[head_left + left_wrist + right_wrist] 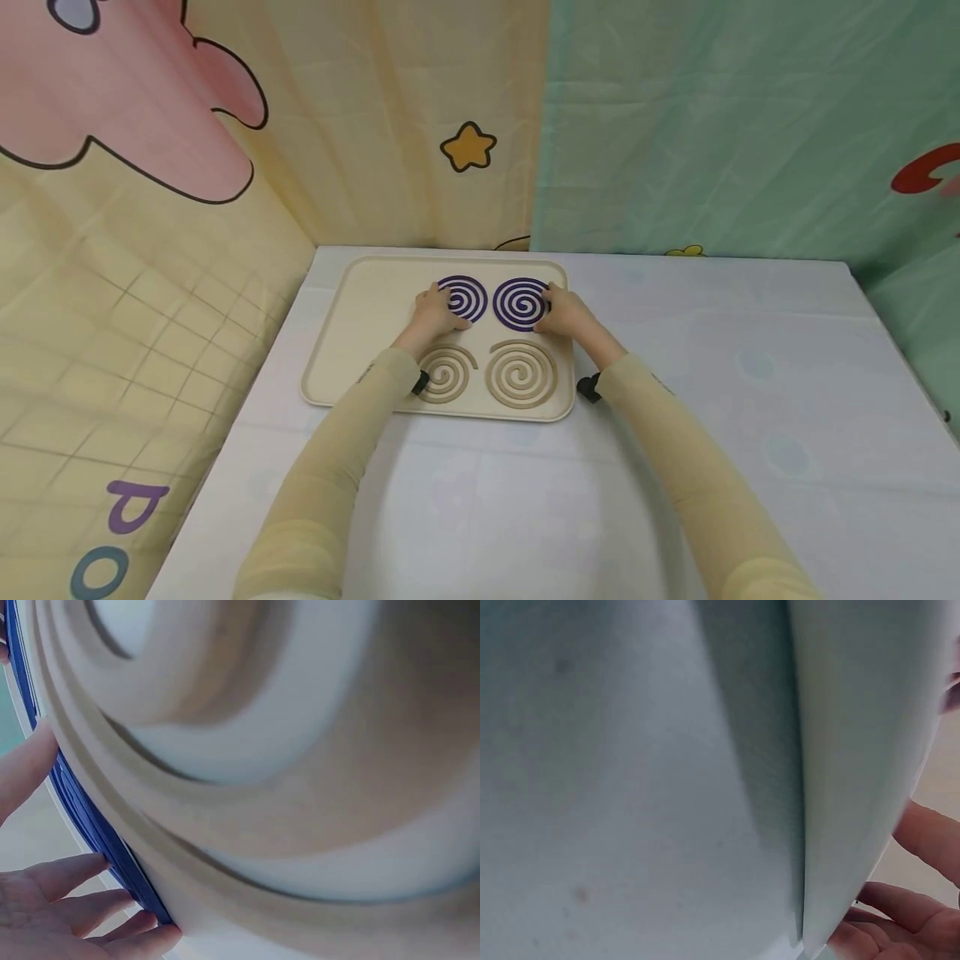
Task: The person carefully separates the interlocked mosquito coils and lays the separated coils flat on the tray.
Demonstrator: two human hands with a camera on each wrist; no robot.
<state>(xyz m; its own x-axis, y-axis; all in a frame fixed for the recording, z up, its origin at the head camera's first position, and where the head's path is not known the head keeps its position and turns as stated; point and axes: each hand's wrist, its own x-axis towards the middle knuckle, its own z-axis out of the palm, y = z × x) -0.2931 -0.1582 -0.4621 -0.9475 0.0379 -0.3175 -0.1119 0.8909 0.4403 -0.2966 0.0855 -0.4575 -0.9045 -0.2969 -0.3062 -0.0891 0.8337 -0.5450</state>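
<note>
1. Working at the upper middle of the head view, you have the left hand [432, 310] on the left purple spiral [463, 298] and the right hand [564, 310] on the right purple spiral [521, 302], both lying in the far row of the cream tray [360, 333].
2. Your left fingers [67, 874] look fairly straight against the spiral's dark blue-purple edge in the left wrist view, so it reads as a flat touch rather than a clench. The right hand's fingers [922, 836] are only partly shown at the lower right of its wrist view; I cannot tell its grip.
3. I'd judge it wise to press evenly from the outer rim and keep each coil flat, as thin spirals likely bend or snap if lifted by one side.
4. Mind the two empty spiral grooves [521, 372] in the near row under your wrists.
5. No brand shows on the tray. On the backdrop at lower left, large letters [123, 533] read like "P" and "O"; a red shape at the right edge is cut off.
</note>
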